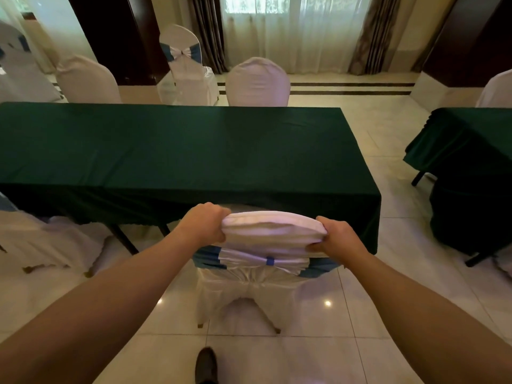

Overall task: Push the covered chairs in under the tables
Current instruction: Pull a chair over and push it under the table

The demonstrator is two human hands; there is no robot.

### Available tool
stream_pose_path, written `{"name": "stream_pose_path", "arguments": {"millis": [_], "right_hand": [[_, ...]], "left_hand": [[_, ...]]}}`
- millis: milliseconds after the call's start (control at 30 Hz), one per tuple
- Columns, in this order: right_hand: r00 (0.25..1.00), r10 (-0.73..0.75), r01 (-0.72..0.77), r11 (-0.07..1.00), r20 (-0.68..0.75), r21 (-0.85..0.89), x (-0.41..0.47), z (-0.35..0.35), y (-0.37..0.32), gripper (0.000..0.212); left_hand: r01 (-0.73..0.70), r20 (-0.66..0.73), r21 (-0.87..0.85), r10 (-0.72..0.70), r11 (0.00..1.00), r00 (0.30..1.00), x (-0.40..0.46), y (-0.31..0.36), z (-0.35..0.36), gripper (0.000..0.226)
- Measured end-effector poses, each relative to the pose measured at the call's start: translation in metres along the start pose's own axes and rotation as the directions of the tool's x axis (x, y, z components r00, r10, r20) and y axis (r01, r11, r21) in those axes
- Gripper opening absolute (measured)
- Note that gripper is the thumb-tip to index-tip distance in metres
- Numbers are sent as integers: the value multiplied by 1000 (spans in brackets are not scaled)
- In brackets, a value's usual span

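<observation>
A white covered chair [257,275] with a blue sash tied round its back stands just in front of me. Its back top touches the hanging edge of the green-clothed table [171,145], and its seat is hidden under the cloth. My left hand [203,224] grips the left corner of the chair's back top. On the right corner sits my right hand [336,238], fingers closed round it. Both arms are stretched forward.
Across the table stand white covered chairs [257,81], [87,80], and one with a blue sash [187,67] farther back. A second green-clothed table [471,151] is at right. Another covered chair [36,239] sits at left. My shoe [206,365] is on the tiled floor.
</observation>
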State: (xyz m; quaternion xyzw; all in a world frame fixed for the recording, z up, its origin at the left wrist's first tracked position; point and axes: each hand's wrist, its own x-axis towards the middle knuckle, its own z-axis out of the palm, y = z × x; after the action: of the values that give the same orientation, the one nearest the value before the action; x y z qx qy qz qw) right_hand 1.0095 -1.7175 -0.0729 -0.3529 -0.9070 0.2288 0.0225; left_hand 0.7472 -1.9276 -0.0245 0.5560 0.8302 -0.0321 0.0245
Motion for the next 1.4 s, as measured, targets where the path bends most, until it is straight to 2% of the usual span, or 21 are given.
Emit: {"name": "stream_pose_path", "arguments": {"millis": [167, 300, 467, 733, 1400], "right_hand": [[1000, 23, -25, 998, -19, -57, 50, -1, -15, 37], [998, 62, -65, 990, -29, -122, 94, 2, -32, 39], [994, 111, -112, 969, -18, -222, 143, 11, -60, 40], [996, 82, -69, 964, 39, -258, 181, 19, -88, 36], [999, -15, 29, 959, 51, -281, 188, 39, -77, 37]], "left_hand": [[-23, 16, -20, 23, 1000, 1000, 46, -35, 3, 23], [-55, 10, -32, 55, 998, 998, 84, -72, 7, 28], [-89, 14, -88, 91, 992, 996, 117, -123, 14, 17], [-51, 29, -173, 57, 984, 998, 125, -167, 37, 22], [34, -29, -132, -38, 991, 999, 118, -175, 70, 26]]}}
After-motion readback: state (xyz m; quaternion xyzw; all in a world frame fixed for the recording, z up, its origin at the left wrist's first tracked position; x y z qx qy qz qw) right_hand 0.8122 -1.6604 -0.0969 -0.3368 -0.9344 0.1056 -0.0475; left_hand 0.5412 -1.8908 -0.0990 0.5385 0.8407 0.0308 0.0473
